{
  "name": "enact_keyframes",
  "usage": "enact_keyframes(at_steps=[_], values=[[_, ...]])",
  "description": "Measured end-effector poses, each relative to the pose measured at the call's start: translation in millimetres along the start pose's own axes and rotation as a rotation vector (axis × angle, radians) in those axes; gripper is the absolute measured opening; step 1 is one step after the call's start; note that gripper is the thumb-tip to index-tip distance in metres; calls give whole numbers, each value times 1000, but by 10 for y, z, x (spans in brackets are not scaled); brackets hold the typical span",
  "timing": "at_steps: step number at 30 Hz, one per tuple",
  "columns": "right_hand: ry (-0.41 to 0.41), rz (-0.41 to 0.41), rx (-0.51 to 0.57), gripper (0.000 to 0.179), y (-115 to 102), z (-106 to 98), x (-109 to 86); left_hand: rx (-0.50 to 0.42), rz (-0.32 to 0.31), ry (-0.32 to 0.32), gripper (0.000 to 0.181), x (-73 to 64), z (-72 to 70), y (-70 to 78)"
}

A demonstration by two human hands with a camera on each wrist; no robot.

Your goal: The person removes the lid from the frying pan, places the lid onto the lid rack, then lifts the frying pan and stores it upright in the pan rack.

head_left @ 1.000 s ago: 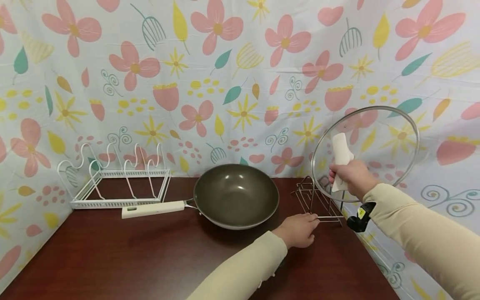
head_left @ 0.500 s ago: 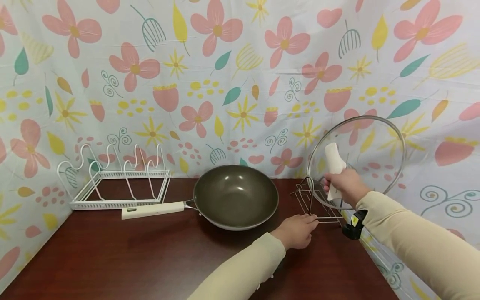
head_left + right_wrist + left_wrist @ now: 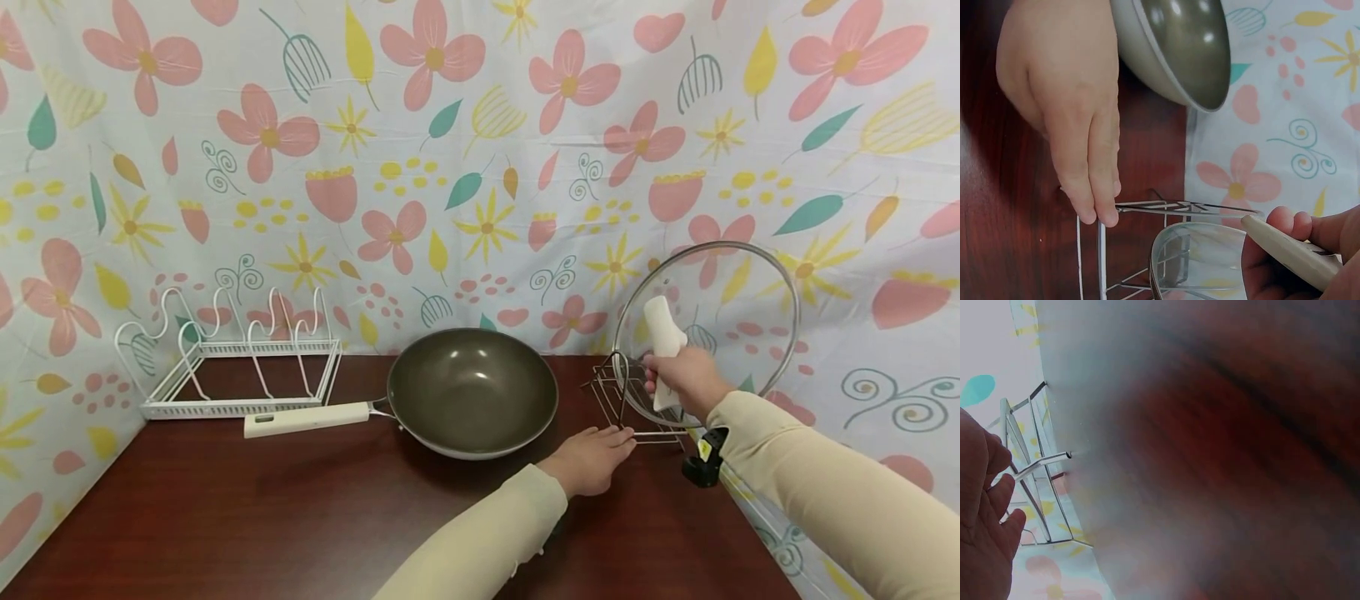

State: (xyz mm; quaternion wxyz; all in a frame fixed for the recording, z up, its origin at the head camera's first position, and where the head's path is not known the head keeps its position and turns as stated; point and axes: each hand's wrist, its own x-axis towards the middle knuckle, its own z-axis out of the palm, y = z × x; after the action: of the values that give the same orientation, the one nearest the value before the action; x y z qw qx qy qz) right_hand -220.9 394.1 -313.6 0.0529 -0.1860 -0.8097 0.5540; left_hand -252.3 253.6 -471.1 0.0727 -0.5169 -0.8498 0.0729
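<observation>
Fingers of the right hand [image 3: 690, 379] curled round the cream handle [image 3: 663, 323] of the glass lid [image 3: 723, 321]. Left hand [image 3: 588, 460]: fingers nearly straight, close together, tips on the near bar of the wire rack [image 3: 658, 433]. Head view: rack at 3 o'clock from the pan [image 3: 472, 392]; lid on edge, leaning, at 1 to 2 o'clock from rack's middle, low rim overlapping the wires. Rim contact: can't tell. Change over last second: lid dropped toward 7 to 8 o'clock, down to the rack; left hand, rack, pan about same. Judgement: lid likely being seated in rack, partway, not released; left hand probably steadying. White rack [image 3: 202, 408] at 9 o'clock from pan, untouched.
</observation>
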Motion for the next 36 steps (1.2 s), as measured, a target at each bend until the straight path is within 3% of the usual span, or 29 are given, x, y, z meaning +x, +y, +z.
enact_keyframes(at_steps=[36], values=[[-46,4,-17,28,225,104,48,12,14,18,56,-9,51,-23]])
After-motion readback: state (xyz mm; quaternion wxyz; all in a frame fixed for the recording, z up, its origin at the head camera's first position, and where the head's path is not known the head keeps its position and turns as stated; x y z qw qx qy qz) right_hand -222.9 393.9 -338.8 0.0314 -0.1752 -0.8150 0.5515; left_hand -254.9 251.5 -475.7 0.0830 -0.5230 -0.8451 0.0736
